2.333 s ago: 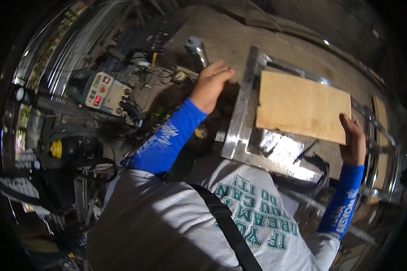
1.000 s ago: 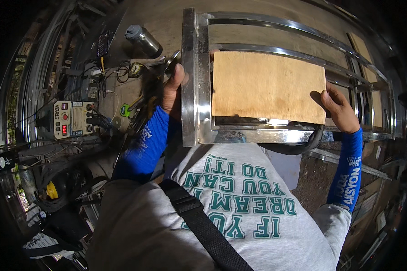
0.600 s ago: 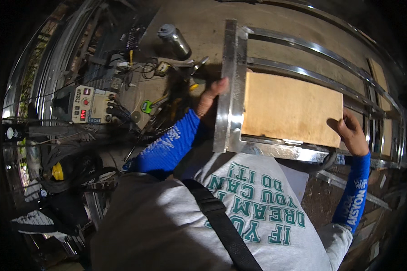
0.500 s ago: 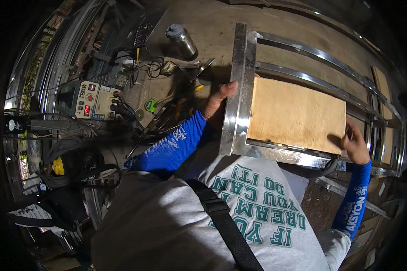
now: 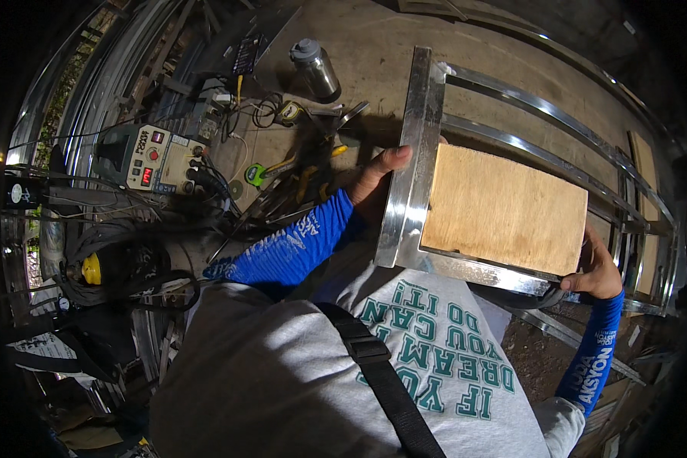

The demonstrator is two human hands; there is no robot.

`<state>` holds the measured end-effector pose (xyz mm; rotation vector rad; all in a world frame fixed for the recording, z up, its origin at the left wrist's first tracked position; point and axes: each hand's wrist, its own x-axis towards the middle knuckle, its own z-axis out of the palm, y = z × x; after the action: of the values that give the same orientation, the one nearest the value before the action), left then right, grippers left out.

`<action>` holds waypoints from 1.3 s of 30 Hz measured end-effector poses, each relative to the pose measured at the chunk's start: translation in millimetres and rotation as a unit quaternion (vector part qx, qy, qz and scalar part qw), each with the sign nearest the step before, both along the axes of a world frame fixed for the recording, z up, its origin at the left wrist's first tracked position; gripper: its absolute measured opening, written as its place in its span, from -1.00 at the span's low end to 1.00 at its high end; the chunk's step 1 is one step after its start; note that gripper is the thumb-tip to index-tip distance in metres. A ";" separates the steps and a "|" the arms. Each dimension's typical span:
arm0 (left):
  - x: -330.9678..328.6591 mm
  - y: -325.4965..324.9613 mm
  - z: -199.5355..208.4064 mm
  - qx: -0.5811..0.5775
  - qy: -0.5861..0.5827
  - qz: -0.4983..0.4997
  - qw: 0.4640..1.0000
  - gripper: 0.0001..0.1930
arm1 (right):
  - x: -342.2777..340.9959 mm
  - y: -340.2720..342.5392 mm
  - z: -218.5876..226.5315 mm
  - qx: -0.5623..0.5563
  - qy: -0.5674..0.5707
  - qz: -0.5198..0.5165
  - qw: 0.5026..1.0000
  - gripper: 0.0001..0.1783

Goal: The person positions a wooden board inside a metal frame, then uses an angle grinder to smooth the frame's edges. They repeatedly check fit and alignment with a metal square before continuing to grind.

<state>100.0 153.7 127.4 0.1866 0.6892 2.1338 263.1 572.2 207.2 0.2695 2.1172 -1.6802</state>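
A shiny metal frame [image 5: 411,191] of square tubing lies across my front, its near corner against my shirt. A rectangular plywood board [image 5: 511,206] sits in the frame's left near corner, its near edge along the near rail. My left hand [image 5: 375,177] is closed round the frame's left tube, thumb on top and fingers hidden underneath. At the board's near right corner my right hand [image 5: 599,271] is closed, with the thumb by the near rail and the fingers along the board's right edge, partly hidden.
Left of the frame, a grey welding machine [image 5: 156,164] stands among cables. A steel tumbler [image 5: 317,72], a green tape measure [image 5: 256,174] and yellow-handled pliers [image 5: 330,153] are on the floor. Metal tubes [image 5: 84,99] stack at the far left; a wood strip [image 5: 645,198] lies right.
The board has settled closer against the frame's near rail, closing the gap there. My right hand has slid down to the board's near corner. My left hand keeps its hold on the frame.
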 end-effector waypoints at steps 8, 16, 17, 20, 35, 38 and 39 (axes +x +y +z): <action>2.8 0.3 10.6 0.001 -0.013 -0.010 1.000 -0.19 | -1.6 -10.0 7.3 0.023 -0.012 0.013 1.000 0.58; 2.9 -2.3 7.5 -0.009 -0.019 -0.002 1.000 -0.18 | 4.1 -19.2 12.1 0.039 0.015 -0.019 0.999 0.29; 2.0 -4.2 6.8 -0.018 -0.005 -0.002 1.000 -0.17 | -2.8 -26.2 16.8 0.062 -0.001 0.004 0.998 0.27; -1.5 -10.1 2.7 -0.033 0.025 -0.008 0.999 -0.16 | -5.7 -26.5 14.6 0.078 -0.003 0.019 0.997 0.23; -24.7 -57.4 -39.2 -0.134 0.060 -0.029 0.989 -0.53 | -8.4 -20.8 5.7 -0.018 -0.051 -0.003 0.999 0.19; -33.7 -36.8 7.3 -0.225 0.124 0.093 0.962 -0.63 | -7.3 -16.0 2.0 -0.013 -0.053 -0.006 0.998 0.20; -39.8 -26.1 30.1 -0.274 0.171 0.134 0.937 -0.66 | -6.4 -15.0 0.3 -0.015 -0.044 -0.005 0.999 0.20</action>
<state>60.1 127.6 157.5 0.1651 1.5608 2.0852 256.7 557.2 207.5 0.3394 2.0279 -1.6731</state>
